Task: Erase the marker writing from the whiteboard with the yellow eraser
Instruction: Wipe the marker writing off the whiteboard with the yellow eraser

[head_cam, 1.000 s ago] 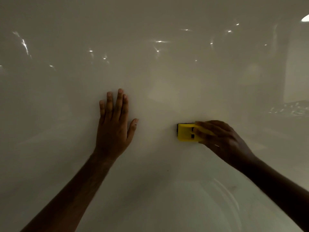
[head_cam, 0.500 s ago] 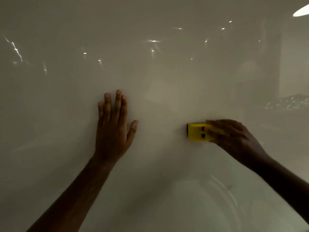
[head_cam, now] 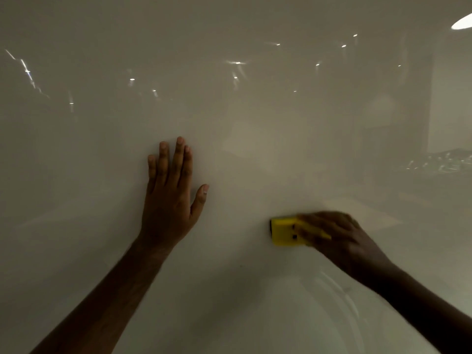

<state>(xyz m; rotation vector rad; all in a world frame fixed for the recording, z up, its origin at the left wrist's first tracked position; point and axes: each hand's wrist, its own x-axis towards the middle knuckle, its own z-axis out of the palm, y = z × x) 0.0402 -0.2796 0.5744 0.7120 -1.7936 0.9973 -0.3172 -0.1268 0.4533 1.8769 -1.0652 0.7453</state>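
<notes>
The glossy whiteboard (head_cam: 242,111) fills the whole view, dim and full of light reflections; I see no marker writing on it. My left hand (head_cam: 169,198) lies flat against the board, left of centre, fingers together pointing up and thumb out, holding nothing. My right hand (head_cam: 339,238) at the lower right grips the yellow eraser (head_cam: 284,231) and presses it on the board. Its fingers cover the eraser's right part, and the hand is blurred by motion.
Bright ceiling-light reflections dot the upper board, with a strong one at the top right corner (head_cam: 462,21). A faint curved streak (head_cam: 339,290) shows on the board below my right hand.
My right hand with the eraser slid right, then came down and slightly back left on the board. My left hand stayed flat in the same place.
</notes>
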